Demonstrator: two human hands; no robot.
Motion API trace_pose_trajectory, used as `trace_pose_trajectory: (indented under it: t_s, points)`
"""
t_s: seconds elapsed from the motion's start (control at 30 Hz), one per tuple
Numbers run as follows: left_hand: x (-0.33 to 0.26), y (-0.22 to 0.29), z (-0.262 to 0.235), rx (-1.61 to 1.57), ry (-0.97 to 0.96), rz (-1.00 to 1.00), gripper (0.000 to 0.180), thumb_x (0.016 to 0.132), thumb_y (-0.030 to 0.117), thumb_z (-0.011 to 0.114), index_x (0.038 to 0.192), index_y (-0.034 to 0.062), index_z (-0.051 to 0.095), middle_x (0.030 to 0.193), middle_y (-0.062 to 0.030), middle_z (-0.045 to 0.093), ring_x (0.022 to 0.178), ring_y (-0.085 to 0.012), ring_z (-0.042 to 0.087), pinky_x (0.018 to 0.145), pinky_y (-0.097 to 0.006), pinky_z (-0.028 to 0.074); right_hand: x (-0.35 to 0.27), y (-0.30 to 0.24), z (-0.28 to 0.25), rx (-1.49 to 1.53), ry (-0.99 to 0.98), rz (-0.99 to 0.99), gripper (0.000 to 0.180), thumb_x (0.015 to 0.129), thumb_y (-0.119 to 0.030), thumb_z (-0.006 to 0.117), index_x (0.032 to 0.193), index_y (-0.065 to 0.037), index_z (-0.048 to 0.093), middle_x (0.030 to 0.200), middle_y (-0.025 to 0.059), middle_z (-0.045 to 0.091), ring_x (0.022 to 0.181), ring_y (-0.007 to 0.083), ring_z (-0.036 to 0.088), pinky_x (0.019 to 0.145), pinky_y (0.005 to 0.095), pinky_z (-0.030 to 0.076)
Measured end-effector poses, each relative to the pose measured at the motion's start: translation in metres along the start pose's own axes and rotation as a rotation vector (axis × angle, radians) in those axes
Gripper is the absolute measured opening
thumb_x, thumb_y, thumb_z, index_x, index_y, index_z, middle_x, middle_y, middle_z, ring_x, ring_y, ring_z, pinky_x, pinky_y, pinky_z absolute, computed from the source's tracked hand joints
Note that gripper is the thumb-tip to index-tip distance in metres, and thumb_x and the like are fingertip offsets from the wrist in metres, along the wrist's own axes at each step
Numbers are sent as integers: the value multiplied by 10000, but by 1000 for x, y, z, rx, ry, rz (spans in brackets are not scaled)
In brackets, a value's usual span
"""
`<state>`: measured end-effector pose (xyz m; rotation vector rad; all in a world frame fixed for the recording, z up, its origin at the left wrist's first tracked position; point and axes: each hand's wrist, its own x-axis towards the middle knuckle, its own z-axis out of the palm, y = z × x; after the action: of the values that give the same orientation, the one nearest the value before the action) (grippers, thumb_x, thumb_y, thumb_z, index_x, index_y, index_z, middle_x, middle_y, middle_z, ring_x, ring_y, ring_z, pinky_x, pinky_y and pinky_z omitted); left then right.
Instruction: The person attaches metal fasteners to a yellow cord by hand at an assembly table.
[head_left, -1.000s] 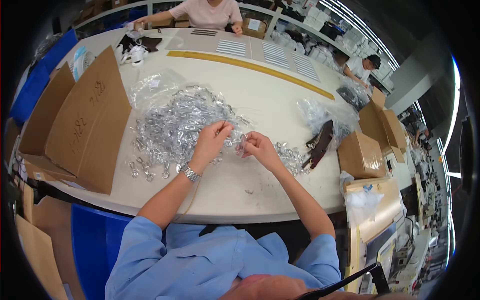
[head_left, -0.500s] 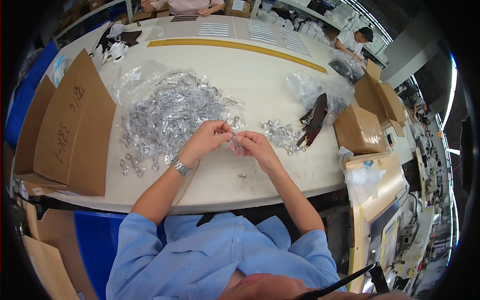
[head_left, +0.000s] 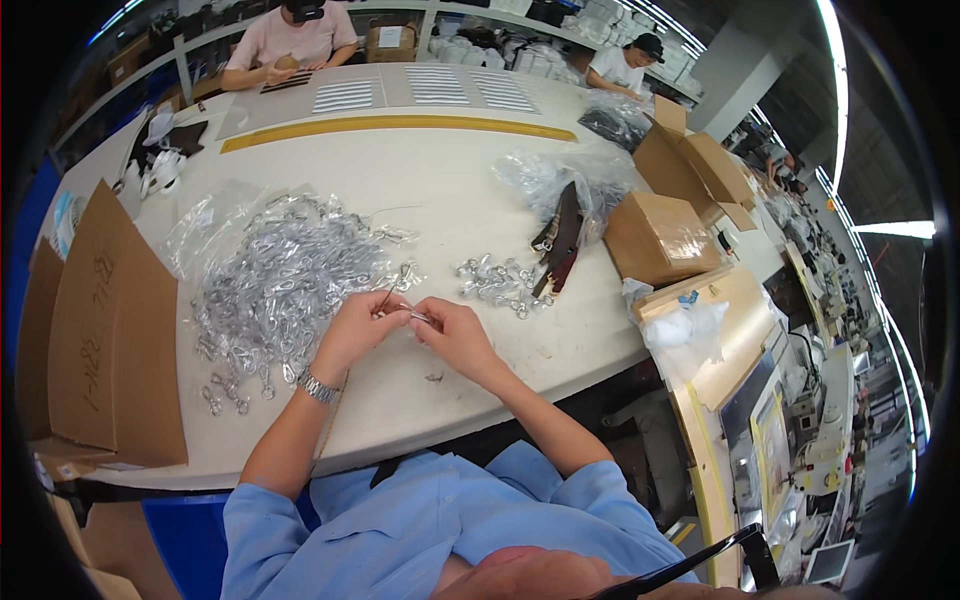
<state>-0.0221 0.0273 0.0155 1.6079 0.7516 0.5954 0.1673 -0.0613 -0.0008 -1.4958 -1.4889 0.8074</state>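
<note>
Silvery metal clip (head_left: 418, 317) sits pinched between the fingertips of the left hand (head_left: 352, 330) and the right hand (head_left: 455, 335) at mid-frame — both hands lower on the table (head_left: 440, 180) than a second ago, the clip pile (head_left: 285, 280) to their left.

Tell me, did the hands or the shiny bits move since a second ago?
Hardly. Both hands stay together over the table, the left hand and right hand still pinching a small metal piece between them. The big heap of metal clips, the small pile and the cardboard box lie as before.
</note>
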Motion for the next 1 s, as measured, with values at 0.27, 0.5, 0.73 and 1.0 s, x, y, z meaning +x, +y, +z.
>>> trace_pose_trajectory:
  t_s: [0.27,0.5,0.73,1.0]
  points:
    - [11,-18,5,145,-30,104,228,990,192,711,853,10,729,671,-6,654,604,-61,539,564,-272,435,-1,18,-28,468,-413,180,257,1085,-269,635,981,-40,684,729,5,648,636,89,599,623,273,517]
    - [6,-8,5,138,-193,95,339,1055,241,657,784,38,675,661,31,606,592,-38,504,532,-240,396,-10,15,-28,666,-387,309,321,1104,-342,607,1007,-51,700,841,64,747,731,146,717,713,292,592]
    - [7,-18,6,18,-166,65,403,1056,286,670,758,16,677,639,16,588,588,-43,493,524,-261,382,-11,16,-28,627,-485,304,306,1105,-343,605,1028,-63,701,868,55,748,743,152,729,698,306,588]
    - [-5,-9,22,438,-25,438,246,988,209,711,817,33,686,651,-76,630,572,-207,593,564,-349,464,-20,26,-31,852,-553,403,273,1100,-326,615,1105,-62,683,896,54,748,768,142,726,723,314,603]
